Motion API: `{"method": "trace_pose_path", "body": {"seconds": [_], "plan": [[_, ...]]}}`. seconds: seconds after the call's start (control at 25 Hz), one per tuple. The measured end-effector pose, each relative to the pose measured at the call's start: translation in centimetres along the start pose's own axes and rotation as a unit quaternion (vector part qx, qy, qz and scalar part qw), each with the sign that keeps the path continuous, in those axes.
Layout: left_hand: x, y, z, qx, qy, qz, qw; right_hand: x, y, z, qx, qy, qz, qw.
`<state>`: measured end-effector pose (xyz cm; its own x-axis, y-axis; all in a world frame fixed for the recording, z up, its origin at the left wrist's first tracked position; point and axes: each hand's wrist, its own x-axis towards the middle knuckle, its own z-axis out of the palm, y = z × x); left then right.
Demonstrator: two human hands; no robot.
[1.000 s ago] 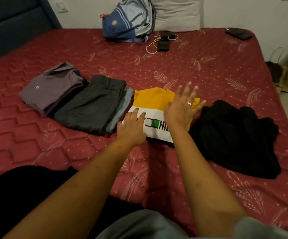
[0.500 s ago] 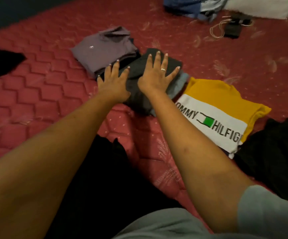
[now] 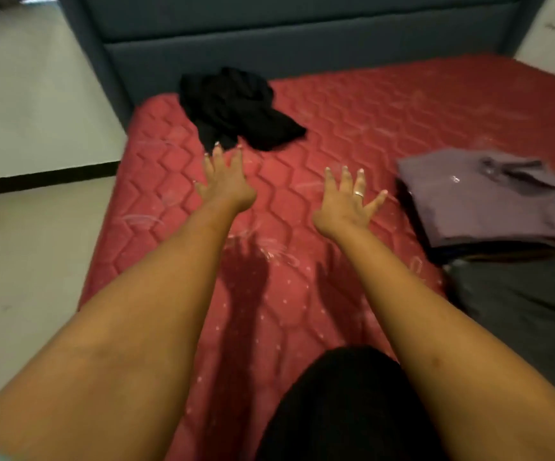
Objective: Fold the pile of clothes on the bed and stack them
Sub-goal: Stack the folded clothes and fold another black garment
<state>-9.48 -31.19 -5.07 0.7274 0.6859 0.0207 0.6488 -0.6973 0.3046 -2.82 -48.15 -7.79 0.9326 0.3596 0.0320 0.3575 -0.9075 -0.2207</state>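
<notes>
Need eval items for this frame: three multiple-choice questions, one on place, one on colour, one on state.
1. The black garment lies: A) on the floor; B) on a pillow; C) at the far left corner of the mattress.
2. The mattress is: A) white; B) red; C) green.
3. The purple shirt is: A) folded; B) spread out flat; C) hanging up.
Key: 1 C, it sits crumpled near the headboard; 2 B, the quilted surface is red throughout; 3 A, it lies as a neat layered rectangle at the right.
</notes>
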Motion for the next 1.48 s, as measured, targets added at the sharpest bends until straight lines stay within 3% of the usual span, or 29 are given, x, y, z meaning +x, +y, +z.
{"method": "trace_pose_path", "body": {"seconds": [0.12,0.32,0.44,0.56,0.72,0.88,0.96,1.0,1.04,1.12,1.2,1.28,1.36,1.48], "plan": [[7.1,-8.0,0.2,-0.033,0.015,-0.063,0.997,6.5,-7.4,1.9,-0.021,-0.027,-0.063,0.997],[18.3,-17.2,5.3,-0.019,-0.03,-0.048,0.998,17.5,-15.9,8.5,-0.06,-0.116,-0.117,0.984],[24.2,-19.6,9.5,-0.011,-0.052,-0.032,0.998,24.0,-17.9,12.8,-0.067,-0.089,-0.121,0.986],[27.6,-19.9,13.1,0.022,-0.002,-0.014,1.0,30.1,-17.8,15.8,-0.1,-0.066,-0.09,0.989],[29.5,-19.8,14.8,0.035,0.063,0.023,0.997,35.3,-17.6,18.4,-0.059,-0.092,-0.037,0.993],[28.5,-20.4,15.0,-0.01,0.059,0.05,0.997,34.0,-19.0,18.6,0.025,0.044,-0.171,0.984],[26.7,-20.1,14.8,-0.122,0.031,0.044,0.991,29.9,-20.5,17.0,0.151,0.019,-0.193,0.969],[25.3,-19.8,14.3,-0.229,0.012,0.018,0.973,27.3,-21.3,15.9,0.218,-0.029,-0.208,0.953],[23.6,-19.5,13.7,-0.361,-0.013,-0.015,0.932,24.0,-22.2,14.9,0.267,-0.097,-0.238,0.929],[19.4,-18.9,11.8,-0.59,-0.041,-0.067,0.804,16.5,-23.7,13.2,0.281,-0.236,-0.305,0.879],[14.1,-19.0,9.3,-0.688,-0.073,-0.123,0.712,10.4,-23.8,10.6,0.272,-0.311,-0.326,0.851],[8.3,-19.4,7.3,-0.742,-0.086,-0.199,0.634,6.2,-22.8,7.5,0.297,-0.337,-0.327,0.831],[2.8,-20.1,5.6,-0.745,-0.078,-0.259,0.61,2.6,-21.7,4.2,0.332,-0.335,-0.311,0.825],[-2.7,-19.1,1.4,-0.745,-0.059,-0.233,0.623,-2.3,-20.4,-1.1,0.413,-0.279,-0.273,0.823]]}}
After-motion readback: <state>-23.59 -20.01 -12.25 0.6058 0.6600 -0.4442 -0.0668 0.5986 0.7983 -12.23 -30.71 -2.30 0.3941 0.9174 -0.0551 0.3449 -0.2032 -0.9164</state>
